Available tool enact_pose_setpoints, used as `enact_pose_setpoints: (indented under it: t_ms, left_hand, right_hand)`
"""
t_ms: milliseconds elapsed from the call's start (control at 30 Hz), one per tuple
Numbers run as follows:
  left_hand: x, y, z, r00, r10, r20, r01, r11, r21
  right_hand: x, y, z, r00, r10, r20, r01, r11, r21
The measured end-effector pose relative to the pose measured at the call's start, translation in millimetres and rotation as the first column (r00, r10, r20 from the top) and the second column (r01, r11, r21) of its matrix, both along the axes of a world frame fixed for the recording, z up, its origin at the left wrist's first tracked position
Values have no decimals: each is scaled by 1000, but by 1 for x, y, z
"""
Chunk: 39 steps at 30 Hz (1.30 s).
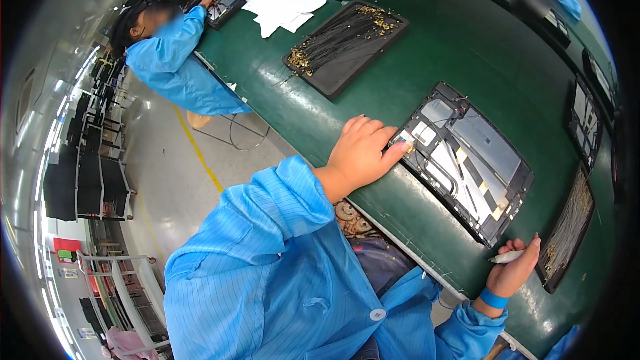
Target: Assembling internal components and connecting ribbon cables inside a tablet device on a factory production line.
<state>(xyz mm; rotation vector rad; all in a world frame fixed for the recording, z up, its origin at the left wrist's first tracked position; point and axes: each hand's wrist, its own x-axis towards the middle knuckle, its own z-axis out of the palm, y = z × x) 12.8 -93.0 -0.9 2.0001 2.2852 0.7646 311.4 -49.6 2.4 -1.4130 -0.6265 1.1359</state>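
Observation:
A black, tablet-like device housing (460,167) lies tilted across the green table in front of me, its inside showing silver and white panels and black cables. At its left corner is my left hand (363,150), thumb and index finger closed on the edge beside a small gold-coloured part; the other fingers are bent and partly hidden. Near the housing's lower right corner, my right hand (515,270) is closed around a white, pointed tool (507,257) whose tip points left, toward the housing. A blue band circles the right wrist. Most of the tool is hidden by the palm.
Beyond the housing, a black tray (347,47) holds thin dark cables with gold ends. Another tray (567,233) of pale cables lies at right, with more housings (585,120) behind it. White sheets (283,10) lie near a co-worker (170,60) at far left. Another person sits far right.

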Motion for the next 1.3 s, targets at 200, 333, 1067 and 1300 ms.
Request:
enact_pose_setpoints:
  t_ms: [200,333,1067,1300]
  left_hand:
    - [1,6,-7,999,-45,-16,46,997,69]
    - [-2,11,-4,998,-31,-56,29,999,-28]
    - [-10,-1,7,998,-51,25,50,998,46]
    - [-8,7,2,994,-99,52,95,993,65]
  right_hand:
    - [-1,-5,-4,996,6,93,-9,999,34]
    - [-1,-4,-1,989,46,143,-47,999,10]
    - [-33,-23,12,800,363,478,-206,914,-350]
    - [-36,-16,25,794,363,488,-175,905,-388]
